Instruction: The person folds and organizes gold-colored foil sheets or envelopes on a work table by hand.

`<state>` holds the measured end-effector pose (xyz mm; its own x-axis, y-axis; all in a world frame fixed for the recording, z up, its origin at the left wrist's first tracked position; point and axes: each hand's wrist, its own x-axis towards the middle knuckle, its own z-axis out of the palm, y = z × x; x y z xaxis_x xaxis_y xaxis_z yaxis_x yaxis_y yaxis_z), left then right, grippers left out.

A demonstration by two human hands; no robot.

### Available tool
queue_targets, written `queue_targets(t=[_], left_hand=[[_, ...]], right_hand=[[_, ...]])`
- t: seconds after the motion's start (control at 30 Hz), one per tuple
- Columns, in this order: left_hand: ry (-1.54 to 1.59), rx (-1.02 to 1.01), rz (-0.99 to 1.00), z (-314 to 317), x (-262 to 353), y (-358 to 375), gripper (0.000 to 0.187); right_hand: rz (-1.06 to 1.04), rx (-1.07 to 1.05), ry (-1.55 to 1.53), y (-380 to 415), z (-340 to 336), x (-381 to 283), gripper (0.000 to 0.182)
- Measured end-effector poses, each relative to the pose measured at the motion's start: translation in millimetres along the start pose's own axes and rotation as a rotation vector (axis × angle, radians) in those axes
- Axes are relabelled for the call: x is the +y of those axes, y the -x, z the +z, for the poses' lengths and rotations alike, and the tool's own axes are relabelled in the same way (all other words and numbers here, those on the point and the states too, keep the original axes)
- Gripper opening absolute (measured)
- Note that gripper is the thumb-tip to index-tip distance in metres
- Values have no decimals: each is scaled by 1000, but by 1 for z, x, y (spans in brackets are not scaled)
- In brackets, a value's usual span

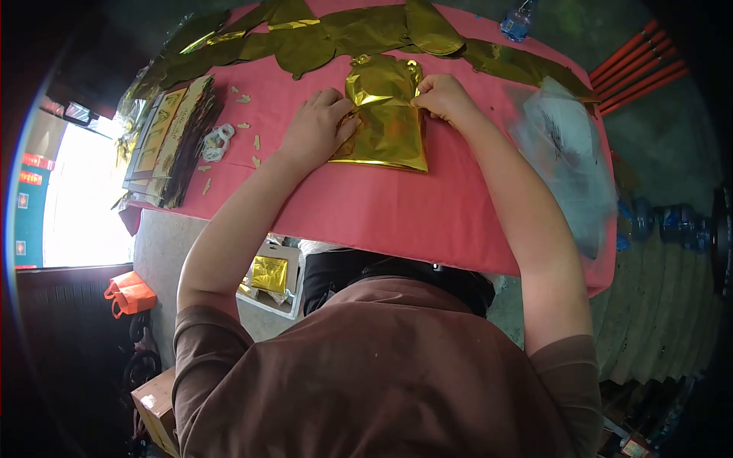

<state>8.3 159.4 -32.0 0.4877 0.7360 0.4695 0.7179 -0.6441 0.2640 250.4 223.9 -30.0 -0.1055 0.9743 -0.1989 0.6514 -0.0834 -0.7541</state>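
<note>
A gold foil balloon (382, 126), flat and partly folded, lies before me on the pink-covered table. At its left edge is my left hand (317, 126), its curled fingers gripping the foil. My right hand (444, 98) pinches the upper right edge between thumb and forefinger. Creases run across the balloon's upper part, and small rounded tabs show at its top. Farther back, more flat gold foil balloons (366, 30) lie overlapping along the table's far side.
On the left stand a stack of flat packages (164, 145), a white ribbon bundle (217, 143) and several small pale pieces (256, 143). Clear plastic bags (561, 153) lie at right, and a bottle (517, 23) stands at the back. Below the table is a white box (294, 301).
</note>
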Motion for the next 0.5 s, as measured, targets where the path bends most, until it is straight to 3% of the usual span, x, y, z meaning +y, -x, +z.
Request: queue_targets(t=[0.27,0.5], left_hand=[[9,2,7,2,-2,0,19],[-3,1,4,3,-3,1,18]], right_hand=[[-96,59,-22,8,4,-1,20],[-251,284,33,16,8,9,27]])
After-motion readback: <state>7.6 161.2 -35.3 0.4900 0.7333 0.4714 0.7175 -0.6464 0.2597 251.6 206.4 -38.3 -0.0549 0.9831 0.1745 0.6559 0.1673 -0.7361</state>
